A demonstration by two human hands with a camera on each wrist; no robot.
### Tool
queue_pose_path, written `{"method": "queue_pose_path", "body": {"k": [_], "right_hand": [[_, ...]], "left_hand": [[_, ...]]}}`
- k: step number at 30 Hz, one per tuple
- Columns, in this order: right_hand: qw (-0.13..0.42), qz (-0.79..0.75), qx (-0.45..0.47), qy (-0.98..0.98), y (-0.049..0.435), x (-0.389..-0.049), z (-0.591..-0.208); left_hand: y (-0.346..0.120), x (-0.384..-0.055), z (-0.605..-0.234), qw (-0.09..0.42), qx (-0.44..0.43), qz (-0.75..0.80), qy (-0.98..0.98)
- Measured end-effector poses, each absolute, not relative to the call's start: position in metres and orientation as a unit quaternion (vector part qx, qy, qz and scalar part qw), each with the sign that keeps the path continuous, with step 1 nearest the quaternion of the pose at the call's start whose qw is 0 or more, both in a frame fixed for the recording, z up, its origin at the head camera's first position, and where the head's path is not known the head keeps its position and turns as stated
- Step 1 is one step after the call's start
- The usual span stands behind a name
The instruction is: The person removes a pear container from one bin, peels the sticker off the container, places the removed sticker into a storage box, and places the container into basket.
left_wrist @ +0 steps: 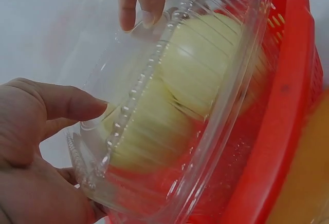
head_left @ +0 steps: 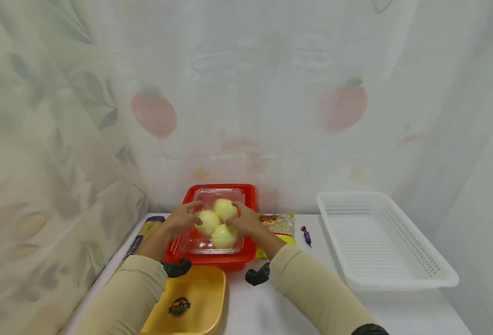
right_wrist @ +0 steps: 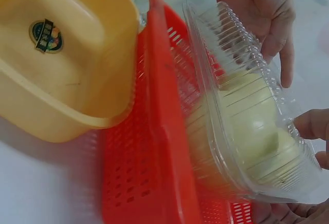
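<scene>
A clear plastic clamshell box (head_left: 219, 192) holds three round, pale yellow-green fruits or vegetables (head_left: 207, 222), seen through the lid. It sits within the rim of a red perforated basket (head_left: 251, 197). My left hand (head_left: 179, 219) grips the box's left side, thumb on the lid and fingers reaching down the wall, as the left wrist view shows. On the opposite side my right hand (head_left: 245, 220) holds the box, its thumb on the lid and other fingers lower down in the right wrist view. Parts of both hands' fingers are hidden behind the box.
A yellow basin (head_left: 204, 298) with a dark round logo stands in front of the red basket. Right of the basket lie a printed food packet (head_left: 279, 224) and a purple-wrapped candy (head_left: 306, 236). A white perforated basket (head_left: 401, 282) is farther right. A long yellowish pack (head_left: 149, 227) lies at left.
</scene>
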State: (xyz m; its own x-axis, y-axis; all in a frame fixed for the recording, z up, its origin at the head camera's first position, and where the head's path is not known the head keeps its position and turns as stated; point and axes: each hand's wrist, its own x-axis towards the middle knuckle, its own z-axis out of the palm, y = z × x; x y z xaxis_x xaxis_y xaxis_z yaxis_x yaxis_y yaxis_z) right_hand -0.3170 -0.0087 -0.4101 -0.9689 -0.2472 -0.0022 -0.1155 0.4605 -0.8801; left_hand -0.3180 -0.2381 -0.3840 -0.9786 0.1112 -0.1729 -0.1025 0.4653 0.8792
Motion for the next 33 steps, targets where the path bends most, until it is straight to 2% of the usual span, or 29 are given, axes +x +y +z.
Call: {"method": "queue_pose_path", "body": {"k": [5, 13, 33], "right_hand": [[0.056, -0.494, -0.106, 0.861, -0.012, -0.318, -0.417], [0.055, -0.463, -0.072, 0.882, -0.022, -0.316, -0.420], [0.061, -0.419, -0.053, 0.904, -0.037, -0.311, -0.430]], "left_hand": [[-0.238, -0.319, -0.393, 0.101, 0.013, 0.521, 0.847], [-0.240, -0.317, -0.406, 0.131, -0.062, 0.527, 0.837], [-0.246, -0.316, -0.424, 0.138, -0.054, 0.520, 0.841]]}}
